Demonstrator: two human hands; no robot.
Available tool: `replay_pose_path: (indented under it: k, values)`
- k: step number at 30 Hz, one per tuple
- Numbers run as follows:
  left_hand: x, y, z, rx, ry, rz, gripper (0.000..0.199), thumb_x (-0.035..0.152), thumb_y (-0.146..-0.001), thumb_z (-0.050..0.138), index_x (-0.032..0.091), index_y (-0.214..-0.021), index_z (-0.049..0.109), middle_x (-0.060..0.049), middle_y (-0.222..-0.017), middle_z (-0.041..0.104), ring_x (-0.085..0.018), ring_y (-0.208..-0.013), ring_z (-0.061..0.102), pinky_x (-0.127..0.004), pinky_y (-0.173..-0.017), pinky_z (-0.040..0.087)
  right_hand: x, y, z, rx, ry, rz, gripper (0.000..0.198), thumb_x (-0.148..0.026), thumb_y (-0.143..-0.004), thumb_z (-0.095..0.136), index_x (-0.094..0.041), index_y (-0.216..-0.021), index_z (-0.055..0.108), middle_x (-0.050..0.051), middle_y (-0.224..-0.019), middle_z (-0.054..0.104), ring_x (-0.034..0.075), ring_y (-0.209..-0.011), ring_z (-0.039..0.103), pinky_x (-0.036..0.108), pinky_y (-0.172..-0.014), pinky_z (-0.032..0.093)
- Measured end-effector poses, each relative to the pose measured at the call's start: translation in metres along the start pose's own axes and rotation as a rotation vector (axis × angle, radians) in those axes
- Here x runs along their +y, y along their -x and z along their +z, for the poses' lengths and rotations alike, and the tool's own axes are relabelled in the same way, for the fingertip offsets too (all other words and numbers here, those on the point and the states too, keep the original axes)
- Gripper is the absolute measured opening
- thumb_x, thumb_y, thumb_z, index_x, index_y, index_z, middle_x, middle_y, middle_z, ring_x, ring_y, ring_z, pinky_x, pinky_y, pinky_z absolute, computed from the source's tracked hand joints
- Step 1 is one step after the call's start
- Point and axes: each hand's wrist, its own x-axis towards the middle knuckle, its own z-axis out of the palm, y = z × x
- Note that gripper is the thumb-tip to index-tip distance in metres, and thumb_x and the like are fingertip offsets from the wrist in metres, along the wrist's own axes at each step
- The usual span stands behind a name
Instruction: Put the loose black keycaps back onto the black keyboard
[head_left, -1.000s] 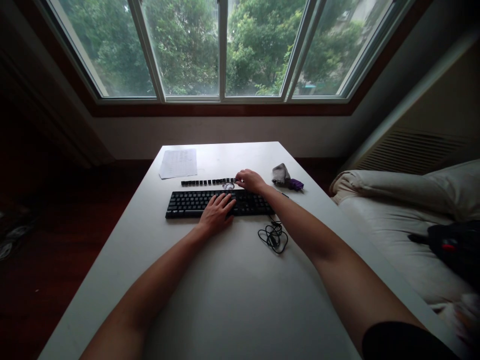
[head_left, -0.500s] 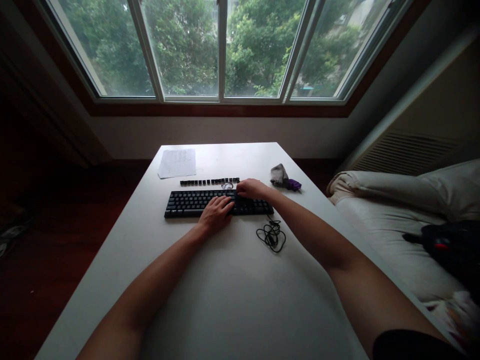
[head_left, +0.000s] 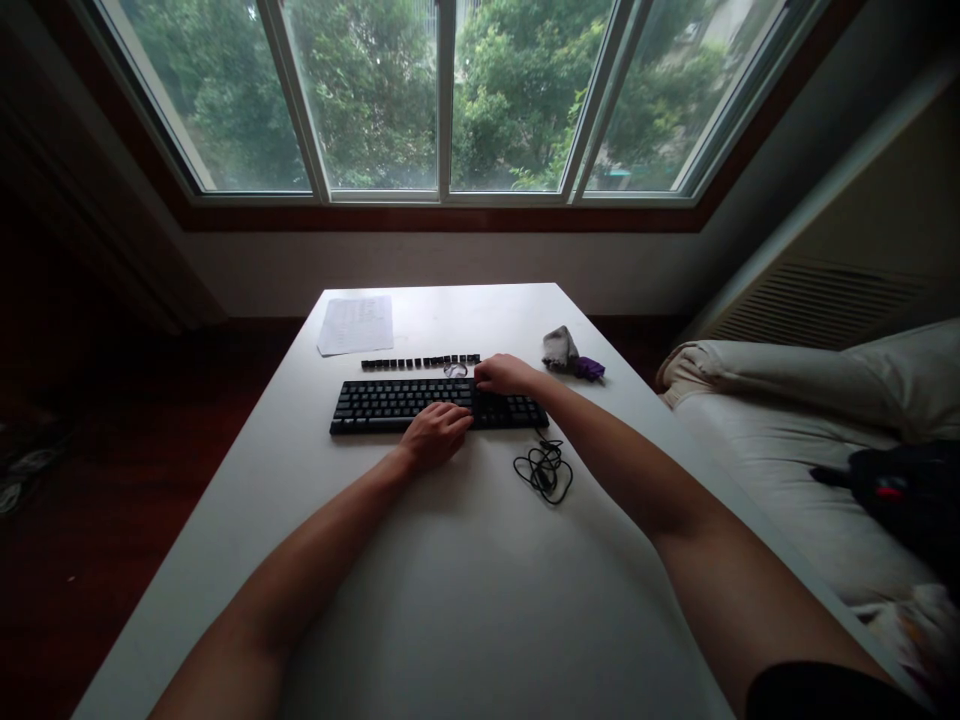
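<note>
Keyboard (head_left: 382,406): left hand (head_left: 435,435) over its front edge, right hand (head_left: 505,374) at its back; fingers curled, can't tell if gripping.

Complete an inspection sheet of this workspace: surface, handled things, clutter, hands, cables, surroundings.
Surface: flat white tabletop.
Handled things: long black rectangular keyboard; small black keycap-like pieces lined up beyond it.
Clutter: white paper sheet; crumpled grey fabric; crumpled purple item.
Hands: left hand at keyboard's near edge; right hand at its far edge, grips unclear.
Cables: thin black cable loosely coiled near keyboard's right end.
Surroundings: white-framed window ahead; pale sofa right.
</note>
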Motion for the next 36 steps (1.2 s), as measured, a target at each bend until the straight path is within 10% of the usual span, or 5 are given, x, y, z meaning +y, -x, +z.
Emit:
replay_pose_path:
  k: [17,28,36]
  values:
    - [0.008,-0.004,-0.007,-0.078,-0.052,-0.039,0.028,0.02,-0.093,0.05,0.021,-0.117,0.063,-0.01,-0.121,0.063,-0.025,-0.11,0.056,-0.043,-0.095,0.046,-0.001,0.003,0.011,0.066,-0.06,0.056,0.02,-0.035,-0.092,0.06,-0.023,-0.103,0.072,0.006,-0.104,0.072,0.02,-0.091,0.063,0.025,-0.071,0.037]
    - [0.007,-0.005,-0.006,-0.088,-0.056,-0.038,0.027,0.021,-0.092,0.051,0.021,-0.117,0.062,-0.01,-0.122,0.062,-0.026,-0.109,0.055,-0.043,-0.094,0.045,-0.01,-0.002,0.037,0.374,-0.097,0.365,0.038,-0.045,-0.104,0.04,-0.02,-0.106,0.068,0.012,-0.114,0.065,0.024,-0.108,0.055,0.03,-0.089,0.038]
    - [0.008,-0.003,-0.003,-0.088,-0.055,-0.048,0.027,0.02,-0.092,0.051,0.022,-0.117,0.061,-0.01,-0.123,0.061,-0.026,-0.112,0.054,-0.042,-0.095,0.044,-0.027,-0.007,0.055,0.28,0.01,0.415,0.048,-0.052,-0.104,0.031,-0.019,-0.112,0.066,0.016,-0.12,0.063,0.031,-0.116,0.047,0.04,-0.095,0.036]
